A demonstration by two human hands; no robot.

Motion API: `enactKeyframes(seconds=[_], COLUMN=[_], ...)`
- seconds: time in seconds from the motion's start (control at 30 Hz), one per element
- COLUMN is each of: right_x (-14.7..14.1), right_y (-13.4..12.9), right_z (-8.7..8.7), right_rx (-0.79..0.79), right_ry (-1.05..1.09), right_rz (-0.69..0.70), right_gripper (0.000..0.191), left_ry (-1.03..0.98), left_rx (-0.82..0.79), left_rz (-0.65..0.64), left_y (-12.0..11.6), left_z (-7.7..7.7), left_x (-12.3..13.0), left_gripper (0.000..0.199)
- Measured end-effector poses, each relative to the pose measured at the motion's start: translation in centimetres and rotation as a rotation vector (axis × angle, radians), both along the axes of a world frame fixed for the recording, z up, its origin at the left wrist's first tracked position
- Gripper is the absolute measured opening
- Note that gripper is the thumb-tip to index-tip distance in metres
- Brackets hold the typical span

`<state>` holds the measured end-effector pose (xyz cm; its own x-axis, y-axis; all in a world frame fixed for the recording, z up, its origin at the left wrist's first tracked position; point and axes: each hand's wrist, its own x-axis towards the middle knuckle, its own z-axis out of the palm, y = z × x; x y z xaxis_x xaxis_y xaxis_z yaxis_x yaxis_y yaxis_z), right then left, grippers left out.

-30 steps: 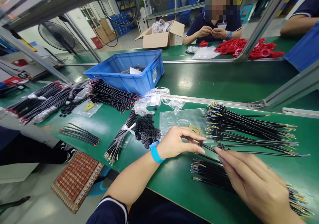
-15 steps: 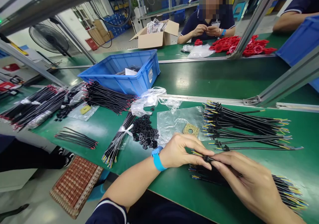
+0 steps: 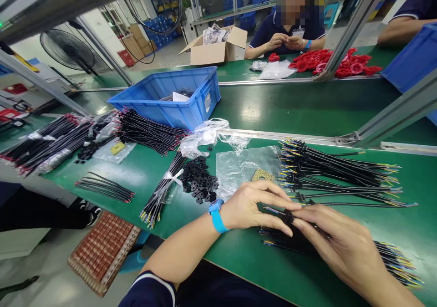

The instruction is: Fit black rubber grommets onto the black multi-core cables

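Note:
My right hand (image 3: 341, 241) pinches a black cable (image 3: 273, 211) between thumb and fingers, close to a small black square part (image 3: 288, 215) fitted around it. Bare coloured wire tips stick out leftward from the cable's end. My left hand (image 3: 249, 207) is around that end, thumb and fingers apart, not gripping it. Under both hands lies a stack of black cables (image 3: 398, 261), largely hidden by them. Just beyond, more cables (image 3: 341, 166) carrying black square parts are piled. A heap of loose black square parts (image 3: 200, 181) sits left of my left hand.
A clear plastic bag (image 3: 234, 166) and a yellowish sponge (image 3: 262, 175) lie beyond my left hand. A tied cable bundle (image 3: 164, 186) is further left. Behind stands a blue bin (image 3: 164, 111). A metal post (image 3: 392, 111) rises at right. A co-worker (image 3: 287, 33) sits opposite.
My left thumb and fingers have come apart from the black square part and opened around the cable end. My right hand keeps its pinch on the cable.

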<state>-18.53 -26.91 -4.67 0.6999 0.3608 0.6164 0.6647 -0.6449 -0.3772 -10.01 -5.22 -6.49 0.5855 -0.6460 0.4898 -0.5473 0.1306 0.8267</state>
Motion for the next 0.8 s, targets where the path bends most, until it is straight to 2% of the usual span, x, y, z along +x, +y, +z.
enactKeyframes(seconds=[0.1, 0.17, 0.23, 0.3, 0.37, 0.47, 0.53, 0.67, 0.73, 0.8], right_x=[1.1, 2.3, 3.6, 4.7, 5.2, 5.0, 4.4, 3.2, 2.9, 2.7], right_y=[-2.1, -3.9, -5.5, -6.5, -6.7, -6.3, -6.0, -6.2, -6.6, -6.8], right_z=[-0.8, -1.8, -3.0, -4.1, -4.7, -4.4, -3.7, -2.9, -3.3, -3.8], right_rx=[-0.216, -0.332, -0.395, -0.431, -0.458, -0.476, -0.433, -0.273, -0.277, -0.33], right_ry=[-0.177, -0.264, -0.306, -0.322, -0.321, -0.337, -0.323, -0.065, 0.046, 0.149], right_rz=[-0.139, -0.238, -0.309, -0.366, -0.435, -0.507, -0.472, -0.149, -0.023, 0.027], right_gripper=[0.01, 0.013, 0.017, 0.023, 0.027, 0.029, 0.033, 0.04, 0.039, 0.035], left_ry=[-0.069, -0.064, -0.059, -0.087, -0.157, -0.225, -0.196, -0.115, -0.097, -0.096], left_rx=[-0.01, -0.016, 0.034, 0.189, 0.471, 0.972, 1.189, 1.357, 1.386, 1.384], left_rz=[0.158, 0.351, 0.587, 0.781, 0.885, 0.891, 0.809, 0.601, 0.547, 0.52], left_y=[1.6, 3.4, 5.7, 7.8, 9.5, 10.8, 10.9, 10.0, 9.6, 9.3], left_z=[1.0, 1.7, 2.2, 2.5, 2.9, 3.5, 3.8, 3.9, 3.6, 3.3], left_x=[1.1, 2.1, 3.1, 3.9, 4.3, 4.3, 4.1, 3.9, 4.1, 4.4], left_gripper=[0.069, 0.067, 0.055, 0.042, 0.028, 0.011, 0.01, 0.019, 0.023, 0.024])
